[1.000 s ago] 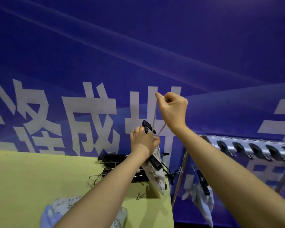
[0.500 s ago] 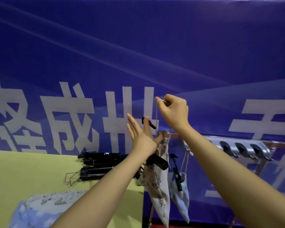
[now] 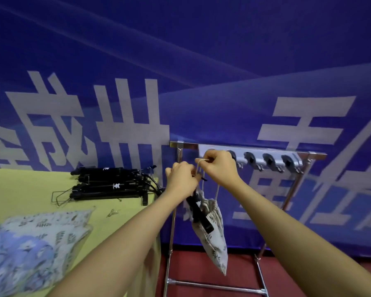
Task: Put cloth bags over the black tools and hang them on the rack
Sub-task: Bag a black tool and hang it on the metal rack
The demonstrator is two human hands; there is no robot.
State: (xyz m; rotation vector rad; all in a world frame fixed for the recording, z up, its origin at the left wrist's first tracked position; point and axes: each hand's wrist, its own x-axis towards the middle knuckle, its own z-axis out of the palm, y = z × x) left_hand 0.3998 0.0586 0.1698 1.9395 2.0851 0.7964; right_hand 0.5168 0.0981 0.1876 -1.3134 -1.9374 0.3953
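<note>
The rack (image 3: 247, 147) stands just right of the yellow table (image 3: 19, 189), its left post close beside the table's right edge, with open red floor (image 3: 201, 269) between its legs and room along its bar to the right. Both hands work at the rack's left end: the right hand (image 3: 220, 168) pinches the cord loop (image 3: 200, 162) at the leftmost holder, and the left hand (image 3: 181, 179) curls its fingers round the top of the black tool (image 3: 198, 213), which hangs in one leaf-print cloth bag (image 3: 212, 232) below them. Half a second ago the left hand was spread open and a second, already hung bag showed beside this one; now that hand has closed and only one bag is visible. Four black holders (image 3: 269, 161) show along the bar. One pile of black tools (image 3: 107, 185) lies at the table's far right, and spare bags (image 3: 36, 236) lie at its near left, their number unclear.
</note>
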